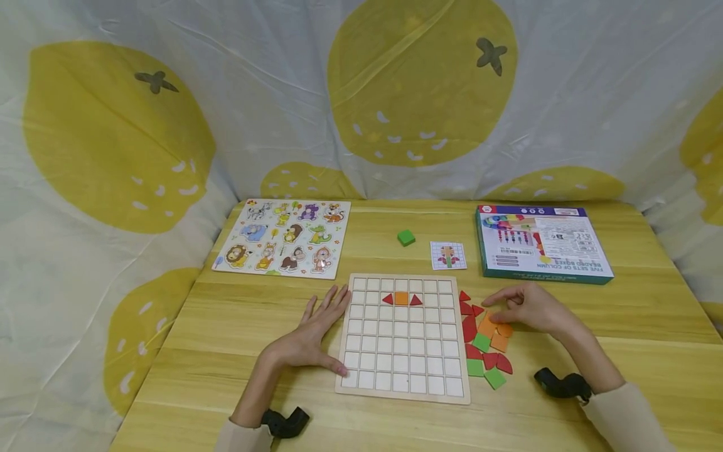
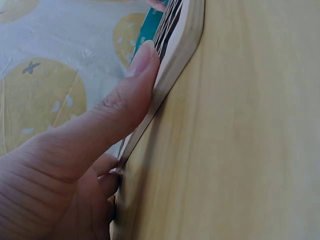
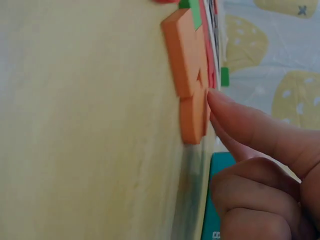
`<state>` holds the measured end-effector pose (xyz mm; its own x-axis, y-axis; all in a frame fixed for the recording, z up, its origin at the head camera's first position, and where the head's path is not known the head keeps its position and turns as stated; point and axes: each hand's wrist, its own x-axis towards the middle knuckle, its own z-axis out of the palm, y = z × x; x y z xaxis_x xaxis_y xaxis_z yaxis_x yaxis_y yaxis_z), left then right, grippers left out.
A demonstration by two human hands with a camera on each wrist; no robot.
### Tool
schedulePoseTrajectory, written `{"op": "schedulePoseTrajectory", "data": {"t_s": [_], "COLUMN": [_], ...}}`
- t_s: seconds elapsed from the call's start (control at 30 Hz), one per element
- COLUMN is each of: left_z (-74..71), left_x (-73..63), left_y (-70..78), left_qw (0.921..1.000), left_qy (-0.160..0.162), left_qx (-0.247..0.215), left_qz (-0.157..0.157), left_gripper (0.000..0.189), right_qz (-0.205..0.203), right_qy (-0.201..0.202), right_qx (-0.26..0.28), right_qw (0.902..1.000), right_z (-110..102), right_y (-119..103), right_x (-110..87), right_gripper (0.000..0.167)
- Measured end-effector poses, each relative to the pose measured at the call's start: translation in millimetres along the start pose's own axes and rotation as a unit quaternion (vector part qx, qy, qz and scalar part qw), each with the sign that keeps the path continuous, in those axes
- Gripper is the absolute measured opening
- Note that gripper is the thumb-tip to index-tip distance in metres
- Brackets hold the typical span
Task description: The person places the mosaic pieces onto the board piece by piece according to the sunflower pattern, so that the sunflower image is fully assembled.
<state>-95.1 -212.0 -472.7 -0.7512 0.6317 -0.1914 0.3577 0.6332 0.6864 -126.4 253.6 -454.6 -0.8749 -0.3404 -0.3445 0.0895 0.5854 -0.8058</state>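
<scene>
A wooden grid board (image 1: 407, 397) lies before me. Near its top, an orange square (image 1: 401, 298) sits between two red triangles (image 1: 416, 301). My left hand (image 1: 307, 336) rests along the board's left edge with fingers spread, its thumb (image 2: 142, 62) over the rim near the bottom corner. Right of the board, my right hand (image 1: 530, 307) hovers at the loose orange pieces (image 1: 499, 342), index finger stretched out. In the right wrist view, a fingertip (image 3: 220, 97) is right at the orange pieces (image 3: 182, 55), and the other fingers are curled in.
Several red pieces (image 1: 469, 329) and green squares (image 1: 495, 378) lie beside the board. Behind are a pattern card (image 1: 449, 256), a green block (image 1: 406, 238), an animal puzzle board (image 1: 282, 238) at left and a boxed bead set (image 1: 542, 245) at right. A printed cloth (image 1: 271, 94) hangs behind.
</scene>
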Motion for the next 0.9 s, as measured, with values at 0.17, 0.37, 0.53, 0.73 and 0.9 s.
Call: {"op": "schedulePoseTrajectory", "data": {"t_s": [0.17,0.37,0.53,0.73,0.9], "left_z": [1.0,0.5,0.0,-0.3,-0.4], "left_x": [0.1,0.0,0.8,0.6,0.4], "left_y": [-0.4,-0.3,0.6,1.6,1.2], "left_qw": [1.0,1.0,1.0,1.0,1.0], "left_qy": [-0.001,0.0,0.002,0.002,0.002], "left_qx": [0.003,0.002,0.0,-0.002,-0.003], "left_qz": [0.002,-0.002,0.002,0.003,0.003], "left_gripper": [0.143,0.143,0.143,0.143,0.143], "right_qz": [0.009,0.016,0.023,0.021,0.014], "right_qy": [-0.007,0.012,0.01,0.011,0.03], "right_qx": [0.01,0.005,0.0,-0.002,-0.004], "right_qw": [0.9999,0.9998,0.9997,0.9997,0.9994], "right_z": [-1.6,0.1,-4.0,-6.0,-5.9], "right_y": [9.7,8.2,9.7,11.2,9.8], "right_x": [0.4,2.1,0.6,1.7,1.7], "right_gripper": [0.031,0.033,0.035,0.034,0.036]}}
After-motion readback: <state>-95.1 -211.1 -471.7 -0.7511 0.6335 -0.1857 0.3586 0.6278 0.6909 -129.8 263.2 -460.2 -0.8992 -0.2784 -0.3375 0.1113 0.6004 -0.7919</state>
